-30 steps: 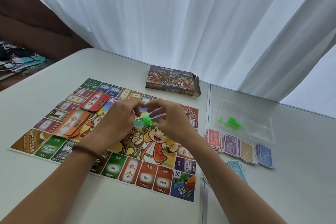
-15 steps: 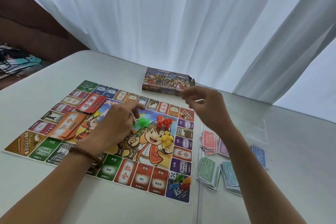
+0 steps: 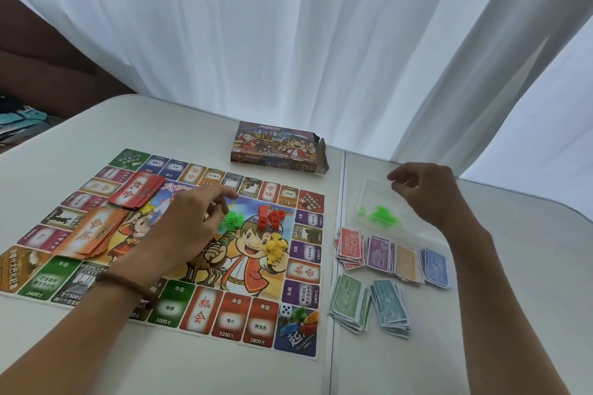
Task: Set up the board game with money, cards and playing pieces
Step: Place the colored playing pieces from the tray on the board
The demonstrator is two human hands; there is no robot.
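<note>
Head | right grip (image 3: 420,194) now over clear bag (image 3: 372,197), hold unclear | left grip (image 3: 189,228) loose, stays over board (image 3: 231,314)

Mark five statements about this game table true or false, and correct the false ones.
1. The game box lies on the table beyond the board. True.
2. The money stacks lie on the board's middle. False: they lie on the table, right of the board.
3. The red pieces sit in the clear bag. False: they are on the board; the bag holds green pieces.
4. A white die rests near the board's near right corner. True.
5. The left hand rests on the game box. False: it is over the board's middle.
</note>
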